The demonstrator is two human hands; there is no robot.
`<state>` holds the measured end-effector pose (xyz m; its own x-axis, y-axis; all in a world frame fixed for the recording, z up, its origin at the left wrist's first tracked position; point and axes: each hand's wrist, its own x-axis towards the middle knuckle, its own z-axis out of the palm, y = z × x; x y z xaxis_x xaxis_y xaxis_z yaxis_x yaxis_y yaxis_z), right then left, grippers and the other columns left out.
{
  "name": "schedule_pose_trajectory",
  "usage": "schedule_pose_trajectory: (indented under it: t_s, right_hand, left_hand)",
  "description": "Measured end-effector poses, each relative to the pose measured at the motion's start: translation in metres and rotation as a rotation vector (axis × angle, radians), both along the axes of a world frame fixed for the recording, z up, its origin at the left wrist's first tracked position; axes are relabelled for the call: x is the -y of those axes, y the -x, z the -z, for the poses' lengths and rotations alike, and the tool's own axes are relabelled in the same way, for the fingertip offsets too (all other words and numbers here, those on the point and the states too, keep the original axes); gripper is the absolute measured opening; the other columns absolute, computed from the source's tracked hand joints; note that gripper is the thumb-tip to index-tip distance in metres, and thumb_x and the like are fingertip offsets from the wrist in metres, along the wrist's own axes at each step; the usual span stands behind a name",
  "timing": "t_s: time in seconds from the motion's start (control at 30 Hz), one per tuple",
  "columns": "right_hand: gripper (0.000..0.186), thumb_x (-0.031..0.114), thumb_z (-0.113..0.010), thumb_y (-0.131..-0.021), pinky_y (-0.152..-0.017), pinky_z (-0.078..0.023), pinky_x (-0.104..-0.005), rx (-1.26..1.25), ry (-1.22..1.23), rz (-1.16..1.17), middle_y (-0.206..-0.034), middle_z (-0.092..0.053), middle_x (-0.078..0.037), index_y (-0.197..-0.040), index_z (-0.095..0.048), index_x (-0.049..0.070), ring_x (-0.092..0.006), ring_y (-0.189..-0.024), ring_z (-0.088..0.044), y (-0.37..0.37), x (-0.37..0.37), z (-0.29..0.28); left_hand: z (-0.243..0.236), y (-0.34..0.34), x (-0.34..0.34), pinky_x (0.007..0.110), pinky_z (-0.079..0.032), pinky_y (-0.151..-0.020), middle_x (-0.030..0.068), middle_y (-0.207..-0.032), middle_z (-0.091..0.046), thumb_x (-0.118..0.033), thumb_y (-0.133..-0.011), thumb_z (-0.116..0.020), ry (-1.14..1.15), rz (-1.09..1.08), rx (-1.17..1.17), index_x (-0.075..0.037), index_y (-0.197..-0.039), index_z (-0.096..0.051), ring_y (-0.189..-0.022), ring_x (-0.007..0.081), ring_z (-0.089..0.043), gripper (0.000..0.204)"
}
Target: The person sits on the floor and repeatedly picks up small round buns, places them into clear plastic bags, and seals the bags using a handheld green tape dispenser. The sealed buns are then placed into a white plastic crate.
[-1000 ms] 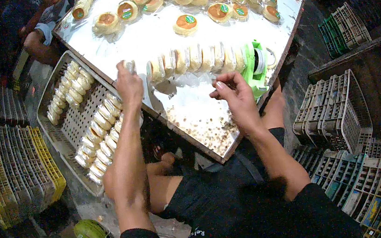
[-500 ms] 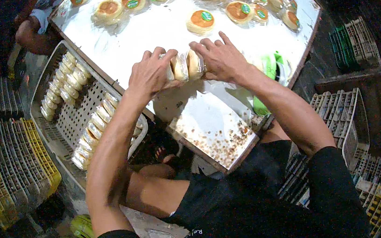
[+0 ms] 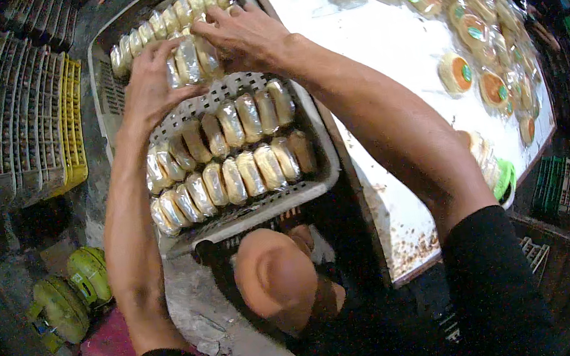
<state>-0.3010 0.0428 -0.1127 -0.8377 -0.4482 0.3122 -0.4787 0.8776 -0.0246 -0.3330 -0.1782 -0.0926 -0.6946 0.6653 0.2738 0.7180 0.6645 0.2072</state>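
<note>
Between my two hands is a short row of round buns in clear wrap [image 3: 188, 61], standing on edge over the grey plastic crate [image 3: 324, 186]. My left hand [image 3: 154, 82] closes on the row's left end, thumb below and fingers above. At the other end my right hand [image 3: 246, 38] presses against the last bun, its inner fingers partly hidden. The held buns sit right beside a far row of wrapped buns [image 3: 162, 24]. Nearer to me, two more rows of wrapped buns [image 3: 246, 175] stand on edge in the crate.
At the right, a white table [image 3: 396, 165] carries a heap of wrapped buns [image 3: 475, 23] with green labels, with crumbs along its near edge. Stacked crates [image 3: 19, 124] stand at the left. Green gas cylinders [image 3: 67, 301] and a pink one [image 3: 111, 345] lie lower left.
My hands have carried the gripped row of wrapped buns from above the white table leftward to the crate. The view has turned left with them.
</note>
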Motion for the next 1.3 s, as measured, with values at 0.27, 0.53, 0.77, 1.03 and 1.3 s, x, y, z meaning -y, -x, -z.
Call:
schedule_pose_trajectory:
  t_s: [0.27, 0.53, 0.77, 1.03, 1.3]
  right_hand:
    - [0.070, 0.032, -0.064, -0.082, -0.109, -0.012, -0.0662, 0.093, -0.291, 0.121, -0.151, -0.030, -0.012, -0.143, -0.036, 0.013, -0.0385, -0.138, -0.026, -0.008, -0.010, 0.060]
    - [0.081, 0.049, -0.073, -0.074, -0.109, -0.023, -0.0546, -0.346, 0.265, 1.008, -0.141, -0.033, -0.028, -0.135, -0.043, 0.006, -0.0416, -0.133, -0.031, -0.158, -0.213, 0.003]
    - [0.060, 0.039, -0.069, -0.075, -0.096, -0.043, -0.0509, 0.067, 0.403, 1.338, -0.133, -0.037, -0.027, -0.127, -0.049, 0.018, -0.0450, -0.114, -0.047, -0.218, -0.210, 0.030]
    - [0.073, 0.065, -0.025, -0.095, -0.096, -0.038, -0.0412, 0.425, 1.898, 0.362, -0.133, -0.048, -0.010, -0.139, -0.042, 0.008, -0.0225, -0.110, -0.049, -0.309, -0.123, -0.081]
    - [0.059, 0.023, -0.063, -0.091, -0.092, -0.045, -0.0363, -0.236, 1.571, 0.589, -0.121, -0.053, -0.021, -0.137, -0.032, 0.001, -0.0265, -0.111, -0.053, -0.408, -0.161, -0.121]
  left_hand:
    - [0.120, 0.011, -0.028, 0.045, -0.034, -0.106, 0.0268, -0.135, -0.041, -0.049, -0.051, -0.088, -0.247, -0.112, 0.102, -0.001, -0.135, -0.040, -0.127, 0.0416, -0.037, 0.108]
    - [0.121, 0.011, -0.011, 0.042, -0.021, -0.113, 0.0263, -0.151, -0.022, -0.083, -0.075, -0.042, -0.413, -0.530, 1.065, 0.006, -0.147, -0.014, -0.141, 0.0350, -0.022, 0.118]
    - [0.027, -0.036, -0.084, 0.061, -0.011, -0.111, 0.0332, -0.144, -0.029, -0.086, -0.070, -0.044, 0.148, -0.369, 0.308, 0.006, -0.141, -0.030, -0.139, 0.0473, -0.017, 0.117]
    - [-0.067, -0.224, -0.213, 0.039, -0.045, -0.096, 0.0265, -0.121, -0.055, -0.039, -0.078, -0.075, -0.496, 0.384, 0.600, 0.005, -0.135, -0.036, -0.112, 0.0317, -0.058, 0.081]
    - [-0.117, -0.286, -0.271, 0.037, -0.048, -0.089, 0.0130, -0.114, -0.060, -0.031, -0.096, -0.051, -0.745, 0.424, 1.366, -0.001, -0.129, -0.046, -0.109, 0.0181, -0.055, 0.045]
